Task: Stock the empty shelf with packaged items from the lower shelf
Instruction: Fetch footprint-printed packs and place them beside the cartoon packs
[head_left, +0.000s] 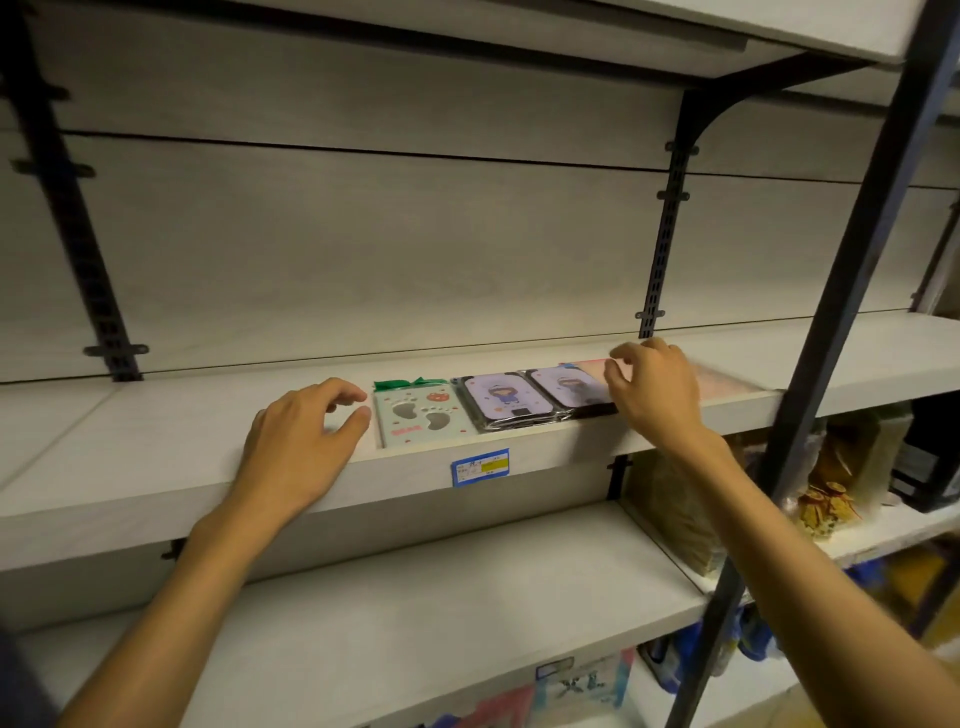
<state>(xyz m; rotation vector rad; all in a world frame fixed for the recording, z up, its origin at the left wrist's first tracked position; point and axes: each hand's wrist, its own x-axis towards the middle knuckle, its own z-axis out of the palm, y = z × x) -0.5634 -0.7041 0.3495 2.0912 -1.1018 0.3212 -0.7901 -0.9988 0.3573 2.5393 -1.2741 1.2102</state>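
A row of flat packaged items lies along the front of the pale upper shelf. A mint-green pack with footprints and a green bow is leftmost. Two purple cartoon packs follow, then a pink pack. My left hand rests on the shelf just left of the green pack, fingers apart, holding nothing. My right hand hovers over the right end of the row, fingers curled above the pink pack and hiding part of it; no grip shows.
A blue price label sticks to the shelf's front edge. A dark upright post runs down at the right. Bagged goods fill the right bay. Below, the lower shelf has colourful packs at its front edge.
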